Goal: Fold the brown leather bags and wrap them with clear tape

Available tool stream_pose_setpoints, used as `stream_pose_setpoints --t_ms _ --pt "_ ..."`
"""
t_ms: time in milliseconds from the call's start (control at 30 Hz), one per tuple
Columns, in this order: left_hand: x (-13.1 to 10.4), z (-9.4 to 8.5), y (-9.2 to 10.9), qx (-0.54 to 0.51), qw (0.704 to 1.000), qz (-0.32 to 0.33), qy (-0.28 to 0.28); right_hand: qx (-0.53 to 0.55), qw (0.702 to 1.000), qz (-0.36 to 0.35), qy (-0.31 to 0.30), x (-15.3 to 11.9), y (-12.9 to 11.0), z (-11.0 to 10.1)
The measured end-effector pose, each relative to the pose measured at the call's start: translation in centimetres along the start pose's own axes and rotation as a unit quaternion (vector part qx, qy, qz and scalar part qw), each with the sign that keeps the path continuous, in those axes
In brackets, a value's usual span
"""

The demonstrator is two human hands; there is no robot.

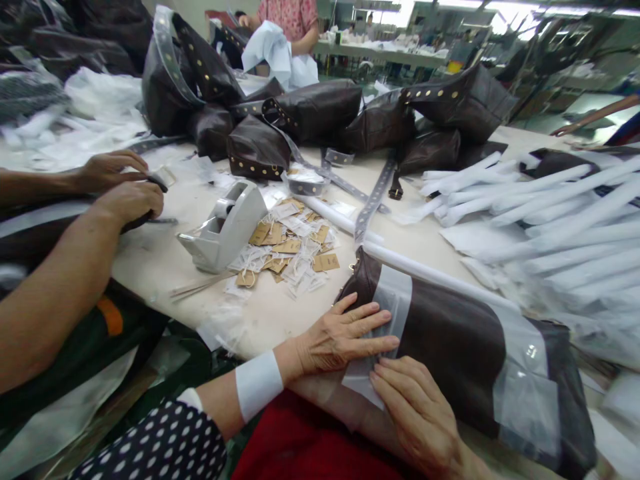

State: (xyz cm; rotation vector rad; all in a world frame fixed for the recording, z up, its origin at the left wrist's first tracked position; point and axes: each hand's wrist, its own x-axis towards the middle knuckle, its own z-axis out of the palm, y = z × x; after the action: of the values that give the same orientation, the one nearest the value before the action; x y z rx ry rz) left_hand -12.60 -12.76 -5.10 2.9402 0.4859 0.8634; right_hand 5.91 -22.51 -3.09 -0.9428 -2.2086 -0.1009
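A dark brown leather bag (450, 333) lies on its side at the table edge in front of me. A translucent white paper strip (397, 293) wraps around its left part, with a loose end at the front. My left hand (345, 337) lies flat on the strip and bag, fingers spread. My right hand (420, 413) has its fingers together and bent over the strip's front edge; its thumb is hidden. Another wrapping (525, 387) covers the bag's right part. A studded strap (375, 200) in clear film runs back from the bag, beside a white paper-wrapped roll (440, 273).
Left of the bag are brown paper tags (287, 247) and a grey tape dispenser (225, 227). A co-worker's hands (125, 193) work at far left. Brown bags (320, 110) line the back. White paper rolls (550, 213) are heaped at right. Another person (290, 20) stands behind.
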Motion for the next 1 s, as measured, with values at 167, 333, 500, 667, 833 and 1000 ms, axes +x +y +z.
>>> stream_pose_setpoints --t_ms 167,333,500,667,833,1000 --pt "-0.4 0.5 -0.1 -0.005 1.0 0.004 0.017 -0.021 0.999 -0.027 -0.002 -0.6 0.2 0.5" --pt "0.1 -1.7 -0.6 -0.051 0.994 0.018 -0.098 -0.048 0.998 -0.041 -0.021 -0.7 0.4 0.5" --pt "1.4 -4.3 0.1 -0.124 0.981 -0.031 -0.143 -0.054 0.997 -0.044 -0.024 -0.7 0.4 0.5" --pt "1.3 -2.2 0.1 -0.034 0.992 0.051 -0.114 -0.049 0.998 -0.041 -0.016 -0.9 0.5 0.9" --pt "0.7 -1.2 -0.4 0.02 0.99 0.077 -0.121 -0.033 0.999 -0.027 -0.009 -2.3 -0.1 1.4" --pt "1.0 -2.1 -0.3 0.029 0.984 0.09 -0.149 -0.024 0.998 0.038 -0.035 -4.1 -1.7 0.9"
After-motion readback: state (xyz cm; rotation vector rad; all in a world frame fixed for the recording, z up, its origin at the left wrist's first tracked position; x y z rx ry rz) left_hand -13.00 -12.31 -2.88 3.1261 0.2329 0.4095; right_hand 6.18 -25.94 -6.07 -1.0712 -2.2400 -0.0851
